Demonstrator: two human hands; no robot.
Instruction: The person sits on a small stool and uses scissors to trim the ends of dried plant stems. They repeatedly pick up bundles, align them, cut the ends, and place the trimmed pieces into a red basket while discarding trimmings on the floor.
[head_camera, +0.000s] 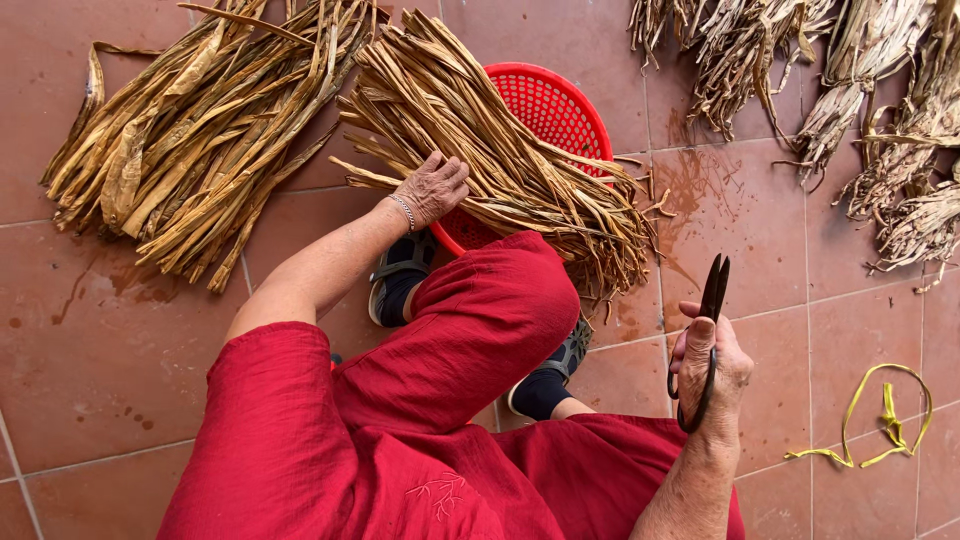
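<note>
Left hand: the left hand (432, 188) lies palm down, fingers loosely spread, on the bundle (500, 160); it presses rather than grips.
Right hand: the right hand (708, 375) is closed round the handles of the shears (706, 330), blades shut and pointing away from the person, held clear of the leaves.
Bundle: long dried leaf strips laid across the red basket (560, 105), ends overhanging the tiled floor (90, 350) near the person's knee.
Progress: small trimmings (645, 190) lie by the basket, so some cutting appears done; the bundle in hand looks uncut at this end.
Remaining: a large pile (190, 130) to the left and further heaps (850, 90) at the top right appear untouched.
Other: a yellow strap (880, 420) lies on the floor right of the shears.
</note>
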